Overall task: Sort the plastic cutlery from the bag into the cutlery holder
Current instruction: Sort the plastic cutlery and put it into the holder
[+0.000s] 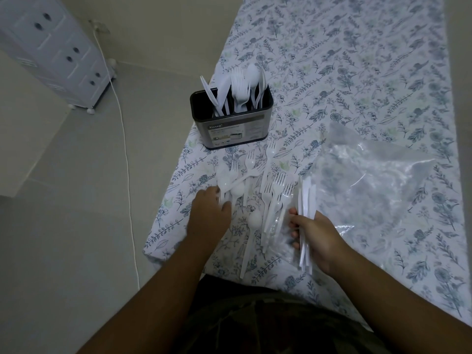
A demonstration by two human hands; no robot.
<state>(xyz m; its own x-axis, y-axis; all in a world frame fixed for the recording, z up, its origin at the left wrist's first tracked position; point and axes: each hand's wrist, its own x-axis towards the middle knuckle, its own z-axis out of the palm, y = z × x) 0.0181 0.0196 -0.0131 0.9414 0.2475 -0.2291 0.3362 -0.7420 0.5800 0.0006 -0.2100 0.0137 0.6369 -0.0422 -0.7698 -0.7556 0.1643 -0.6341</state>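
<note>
A dark oblong cutlery holder [229,131] stands on the flowered cloth, with white plastic forks, spoons and knives [240,88] upright in it. Loose white forks [274,192] and spoons [255,219] lie scattered in front of it. My right hand [316,238] grips a bunch of white knives [306,200], tips pointing away from me. My left hand [209,213] lies palm down on the cloth, fingertips touching a spoon [224,185] at the left of the pile. The clear plastic bag [370,182] lies flat to the right.
The table's left edge [166,195] runs close beside my left hand, with tiled floor below. A white drawer cabinet [58,52] and a white cable [125,149] are on the floor at far left. The flowered cloth [357,72] stretches away behind the holder.
</note>
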